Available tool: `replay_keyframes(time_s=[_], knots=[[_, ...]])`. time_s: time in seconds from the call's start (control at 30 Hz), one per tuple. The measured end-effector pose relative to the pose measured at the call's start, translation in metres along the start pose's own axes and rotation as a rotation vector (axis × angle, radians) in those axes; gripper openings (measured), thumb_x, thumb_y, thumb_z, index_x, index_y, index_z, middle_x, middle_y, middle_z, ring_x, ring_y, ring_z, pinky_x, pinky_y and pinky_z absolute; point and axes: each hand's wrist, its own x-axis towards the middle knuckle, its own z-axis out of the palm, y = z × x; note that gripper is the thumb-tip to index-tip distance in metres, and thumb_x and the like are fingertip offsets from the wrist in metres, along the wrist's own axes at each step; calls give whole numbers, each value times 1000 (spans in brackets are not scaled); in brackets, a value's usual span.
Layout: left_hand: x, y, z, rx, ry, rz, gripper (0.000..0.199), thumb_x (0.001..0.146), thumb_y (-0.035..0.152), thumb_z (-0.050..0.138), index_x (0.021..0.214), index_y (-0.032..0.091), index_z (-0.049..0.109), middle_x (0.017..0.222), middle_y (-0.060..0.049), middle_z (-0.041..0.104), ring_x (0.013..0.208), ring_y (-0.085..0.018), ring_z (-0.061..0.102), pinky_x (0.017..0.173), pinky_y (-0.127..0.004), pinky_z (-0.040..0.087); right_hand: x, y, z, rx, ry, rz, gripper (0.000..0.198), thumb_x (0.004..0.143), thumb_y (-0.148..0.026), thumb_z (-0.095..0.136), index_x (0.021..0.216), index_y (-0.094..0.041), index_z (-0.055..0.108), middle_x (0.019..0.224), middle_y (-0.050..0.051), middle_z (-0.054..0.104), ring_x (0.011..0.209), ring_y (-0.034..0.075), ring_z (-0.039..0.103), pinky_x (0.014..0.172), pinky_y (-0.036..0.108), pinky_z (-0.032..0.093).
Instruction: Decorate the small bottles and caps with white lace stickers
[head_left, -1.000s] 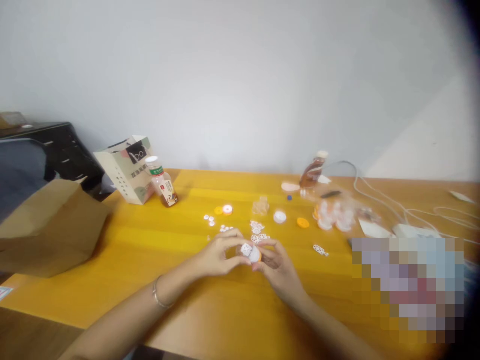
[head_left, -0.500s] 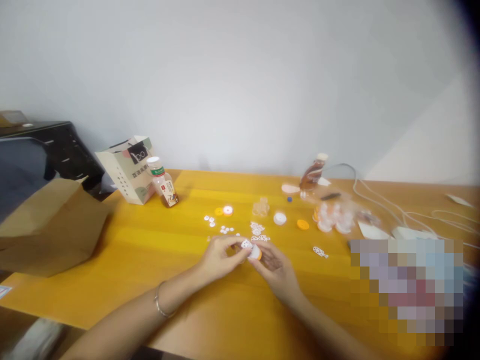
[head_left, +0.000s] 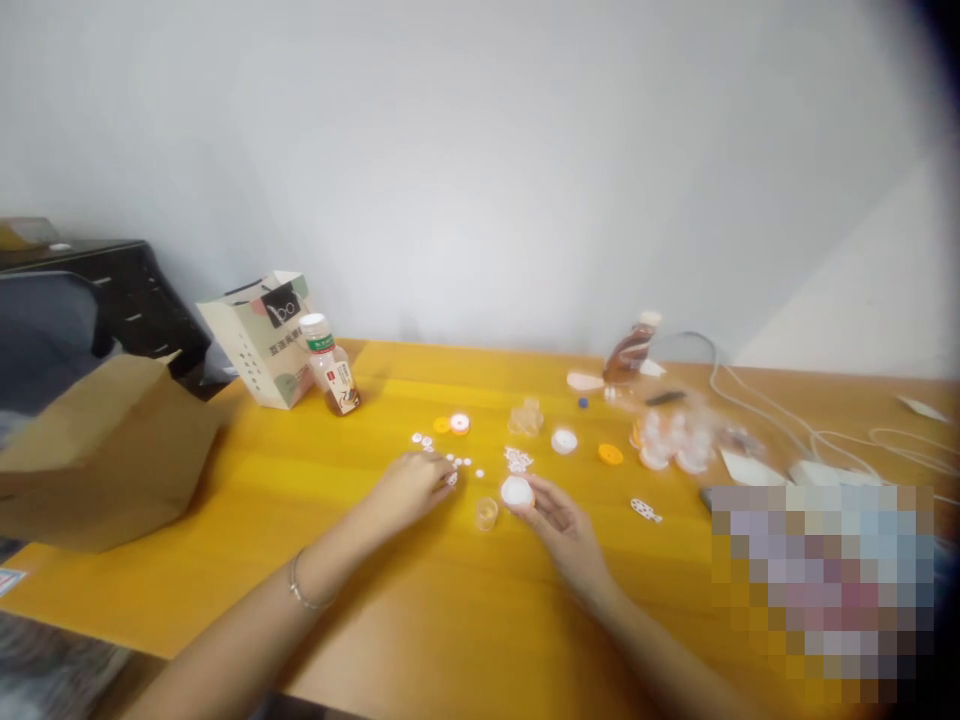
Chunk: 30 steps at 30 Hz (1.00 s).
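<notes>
My right hand (head_left: 562, 530) grips a round white cap-like part (head_left: 517, 492) with an orange edge, its white face turned up. Further left, my left hand (head_left: 409, 490) is low over the table, its fingers together on a small white piece (head_left: 452, 479) at their tips. Several small white discs (head_left: 459, 461) lie just beyond those fingertips. Between my hands stands a small clear cup (head_left: 487, 513). White perforated pieces (head_left: 517, 459) are piled beyond the cap-like part, and a single perforated piece (head_left: 646, 510) lies to the right.
Orange discs (head_left: 610, 454), white round parts (head_left: 564, 441) and clear cups (head_left: 526, 417) are spread farther back. Bottles (head_left: 331, 370), a paper gift bag (head_left: 259, 340) and a brown bag (head_left: 105, 450) stand left. At right are another bottle (head_left: 630, 350), cables (head_left: 795, 425) and clustered containers (head_left: 675, 440).
My left hand has moved away to the left from my right hand. The clear cup now shows on the table between them. The part in my right hand now faces white side up.
</notes>
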Motion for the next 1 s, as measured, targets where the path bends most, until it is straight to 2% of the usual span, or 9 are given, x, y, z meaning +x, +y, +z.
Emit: replay_keyframes(time_s=[0.1,0.2,0.33,0.47,0.63,0.77,1.0], knots=[[2,1,10,186,-54,59,22,84,23,39,81,15,60,81,-8,61,77,-19,57,70,-29,41,0,2,-2,66,-31,37,32,67,-30,67,97,-25,60,97,3,66,91,19,60,84,34,46],[2,4,13,168,-48,78,20,82,26,44,90,16,59,89,-8,59,84,-20,55,77,-33,41,2,3,-4,111,-51,60,30,68,-31,66,97,-25,60,99,3,66,89,18,60,85,33,45],[-3,17,4,-118,88,132,35,81,33,48,113,20,50,105,-8,55,99,-20,50,87,-34,38,1,2,-3,75,-88,86,32,67,-29,66,98,-23,58,97,4,66,89,18,60,86,34,43],[-6,36,-5,-411,33,291,42,81,33,50,121,25,42,112,-6,54,101,-18,49,87,-31,39,-2,-1,2,56,-175,103,39,64,-31,68,99,-23,51,88,3,68,87,19,61,85,37,42],[-6,42,-3,-501,19,305,37,80,25,51,117,25,48,103,-5,58,93,-16,52,82,-31,41,-5,-4,6,82,-236,86,37,64,-32,68,90,-25,44,84,2,69,82,19,62,81,38,43],[-7,41,1,-528,76,270,32,78,26,54,110,20,53,98,-6,58,90,-16,52,80,-30,41,-6,-5,8,72,-199,60,34,63,-32,69,85,-24,45,82,2,69,79,18,62,76,35,45],[-7,41,5,-463,94,267,32,79,26,52,109,19,54,94,-7,59,87,-16,53,78,-30,42,-10,-2,11,91,-102,22,31,58,-23,74,73,-23,47,73,-2,68,71,14,62,68,26,46]])
